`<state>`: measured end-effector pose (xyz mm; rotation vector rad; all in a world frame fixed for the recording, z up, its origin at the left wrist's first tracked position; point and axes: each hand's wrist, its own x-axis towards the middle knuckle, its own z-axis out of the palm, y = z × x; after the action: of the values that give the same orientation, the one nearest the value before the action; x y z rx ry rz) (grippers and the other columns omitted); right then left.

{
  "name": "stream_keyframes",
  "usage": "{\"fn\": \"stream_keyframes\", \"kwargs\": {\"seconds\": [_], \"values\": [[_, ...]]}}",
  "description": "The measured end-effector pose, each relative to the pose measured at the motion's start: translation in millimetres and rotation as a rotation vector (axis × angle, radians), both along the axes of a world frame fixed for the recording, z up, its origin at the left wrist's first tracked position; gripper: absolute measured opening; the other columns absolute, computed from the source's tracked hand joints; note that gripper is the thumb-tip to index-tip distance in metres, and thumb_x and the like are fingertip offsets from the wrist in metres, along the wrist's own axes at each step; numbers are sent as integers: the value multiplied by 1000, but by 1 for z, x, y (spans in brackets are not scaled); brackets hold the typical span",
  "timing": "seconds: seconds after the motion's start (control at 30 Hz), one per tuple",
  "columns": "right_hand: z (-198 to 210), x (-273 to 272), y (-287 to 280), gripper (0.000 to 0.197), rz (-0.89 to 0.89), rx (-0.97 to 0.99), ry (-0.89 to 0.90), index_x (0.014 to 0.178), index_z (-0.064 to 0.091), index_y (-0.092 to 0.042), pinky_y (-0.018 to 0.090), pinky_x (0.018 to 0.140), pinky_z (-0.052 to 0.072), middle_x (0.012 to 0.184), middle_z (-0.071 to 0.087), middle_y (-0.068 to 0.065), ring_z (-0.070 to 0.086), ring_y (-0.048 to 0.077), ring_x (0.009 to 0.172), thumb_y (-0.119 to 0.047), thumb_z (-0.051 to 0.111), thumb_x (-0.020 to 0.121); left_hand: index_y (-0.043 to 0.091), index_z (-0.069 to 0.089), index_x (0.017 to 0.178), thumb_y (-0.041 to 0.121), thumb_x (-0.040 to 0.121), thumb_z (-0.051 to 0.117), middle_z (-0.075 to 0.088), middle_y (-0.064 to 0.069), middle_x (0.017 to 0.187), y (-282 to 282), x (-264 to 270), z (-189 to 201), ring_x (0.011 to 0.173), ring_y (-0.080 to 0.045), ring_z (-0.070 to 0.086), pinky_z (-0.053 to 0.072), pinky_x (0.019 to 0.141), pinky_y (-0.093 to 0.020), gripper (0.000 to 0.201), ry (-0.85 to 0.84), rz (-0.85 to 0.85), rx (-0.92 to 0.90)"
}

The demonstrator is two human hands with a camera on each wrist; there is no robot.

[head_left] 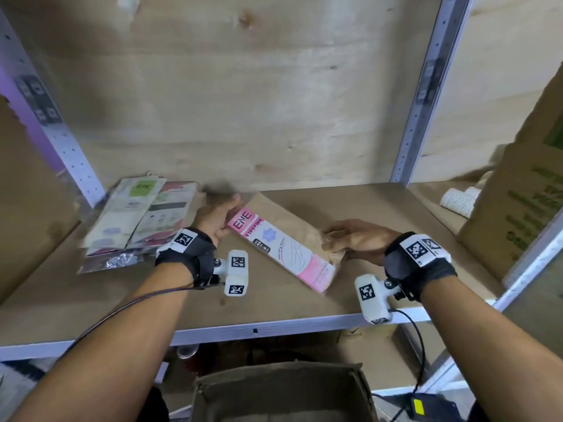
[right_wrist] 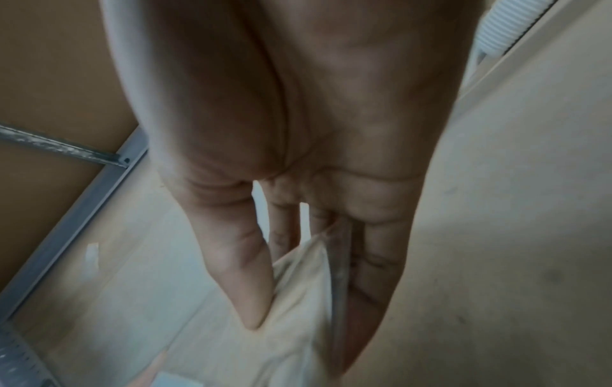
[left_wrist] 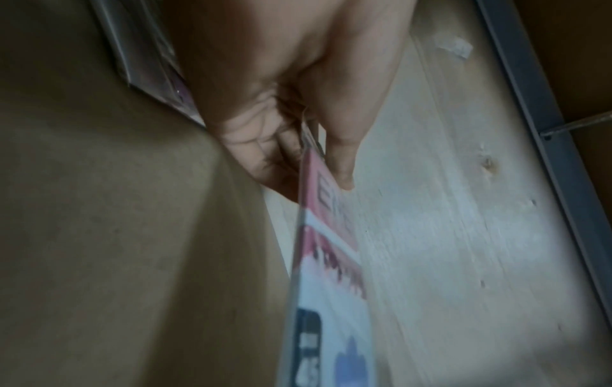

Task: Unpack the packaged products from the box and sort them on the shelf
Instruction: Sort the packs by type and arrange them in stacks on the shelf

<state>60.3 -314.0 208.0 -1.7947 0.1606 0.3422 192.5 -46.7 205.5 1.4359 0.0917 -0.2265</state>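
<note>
Holding one flat stocking package (head_left: 281,248) between both hands, I had it just above the shelf board (head_left: 274,303), lying slantwise from upper left to lower right. My left hand (head_left: 217,216) pinched the pink top end of the pack, thumb on the printed face over the "ENE" lettering and the fingers curled underneath; the left wrist view showed that thumb (left_wrist: 341,162) pressed flat on the pink card and the fingers (left_wrist: 265,157) folded below it. My right hand (head_left: 358,239) gripped the other end, where the tan stocking fabric showed through the clear wrapper, thumb on top and fingers beneath. From the right wrist camera the thumb (right_wrist: 245,282) and the long fingers (right_wrist: 371,288) closed on the pale fabric edge from both sides.

To the left, against the perforated metal upright (head_left: 65,147), a loose stack of other flat packages (head_left: 137,214) lay on the same board, the top ones overlapping, one with a green label. My left hand was just beside that stack; I could not tell whether it touched. A large cardboard carton (head_left: 518,214) stood at the right end of the shelf, with white ribbed rolls (head_left: 460,199) behind it. Below the shelf edge, the open box (head_left: 280,391) sat between my forearms.
</note>
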Motion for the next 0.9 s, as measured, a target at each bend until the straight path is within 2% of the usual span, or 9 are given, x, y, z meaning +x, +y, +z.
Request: {"fn": "stream_keyframes", "kwargs": {"seconds": [0.07,0.17,0.23,0.4,0.5,0.63,0.77,0.83,0.9], "values": [[-2,0,-5,37,16,6,8,124,62,-3,37,80,52,110,65,15,63,28,97,1,66,88,13,65,98,24,91,71,72,-5,88,-5,-1,1,69,-13,70,56,50,-18,14,95,-9,-77],[-3,-2,-12,37,-16,34,-1,122,64,-4,28,68,55,104,65,11,64,23,92,2,68,86,11,61,114,30,90,71,71,-8,94,-14,0,2,64,-13,68,62,63,-25,32,223,-48,-143],[-3,-3,-17,39,-45,63,-3,124,63,-3,27,68,53,104,66,10,63,23,92,3,68,85,11,59,119,41,89,69,71,-9,99,-18,3,1,76,-15,69,60,57,-27,43,248,-71,-168],[-13,-2,-31,36,-169,200,-23,121,60,3,44,94,51,107,68,17,65,30,97,5,67,85,2,61,113,56,79,74,73,-16,107,-36,0,-11,95,-28,74,62,74,-38,65,250,-241,-126],[-20,3,-38,31,-285,267,-46,114,60,-1,46,94,54,103,69,17,68,30,93,5,68,85,4,60,122,44,82,76,71,-19,114,-60,-15,-18,94,-30,76,63,78,-37,59,200,-471,155],[-23,8,-48,39,-398,347,-54,122,56,5,36,78,60,103,69,18,70,28,85,7,67,85,10,65,109,20,82,81,73,-19,107,-95,-36,-17,90,-30,76,63,78,-37,34,205,-683,277],[-25,10,-60,44,-486,327,-52,126,52,12,34,70,60,110,65,24,68,29,83,8,67,85,9,66,105,1,83,77,76,-13,97,-129,-44,-12,84,-25,76,64,72,-33,27,188,-693,265],[-25,10,-69,42,-551,251,-59,124,54,15,30,61,60,108,65,25,67,28,77,9,67,85,2,67,116,-3,85,74,75,-12,102,-146,-45,-9,84,-20,73,63,74,-29,32,163,-682,279],[-27,9,-81,38,-608,147,-60,119,59,13,31,64,62,105,68,23,69,27,76,6,70,84,-3,64,123,-3,88,70,71,-15,112,-164,-44,-5,90,-19,70,61,81,-28,36,153,-681,322]]}}
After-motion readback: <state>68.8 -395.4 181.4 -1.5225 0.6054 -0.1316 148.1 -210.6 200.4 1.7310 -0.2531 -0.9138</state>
